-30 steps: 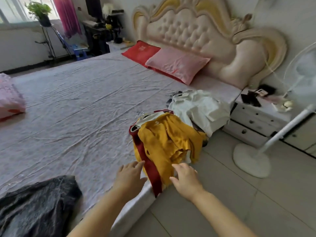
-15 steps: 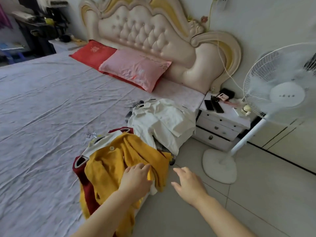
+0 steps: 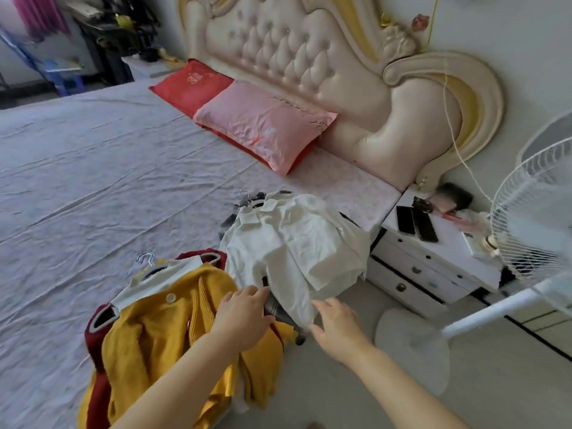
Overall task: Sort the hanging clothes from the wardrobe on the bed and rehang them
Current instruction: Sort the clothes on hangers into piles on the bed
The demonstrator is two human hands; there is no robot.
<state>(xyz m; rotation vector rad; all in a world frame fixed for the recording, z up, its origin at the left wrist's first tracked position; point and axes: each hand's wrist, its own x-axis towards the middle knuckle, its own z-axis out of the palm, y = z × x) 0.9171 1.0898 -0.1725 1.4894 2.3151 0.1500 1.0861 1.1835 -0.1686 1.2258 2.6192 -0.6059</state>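
Note:
Two heaps of clothes on hangers lie at the near edge of the bed (image 3: 93, 168). The nearer heap has a yellow knit cardigan (image 3: 161, 332) on top of a dark red garment (image 3: 96, 339) and a white one. Beyond it lies a crumpled white shirt (image 3: 297, 243) over darker clothes, with wire hanger hooks (image 3: 243, 193) poking out. My left hand (image 3: 244, 317) rests with straight fingers over the yellow cardigan, its fingertips at the lower hem of the white shirt. My right hand (image 3: 337, 325) hovers open beside that hem, fingers spread.
A pink pillow (image 3: 263, 125) and a red pillow (image 3: 192, 85) lean against the padded headboard (image 3: 309, 57). A white nightstand (image 3: 433, 255) with phones on it stands right of the bed. A white pedestal fan (image 3: 532, 212) stands on the tiled floor at right.
The view swung right, towards the head of the bed. Both hands moved from the yellow cardigan forward to the white shirt's lower edge.

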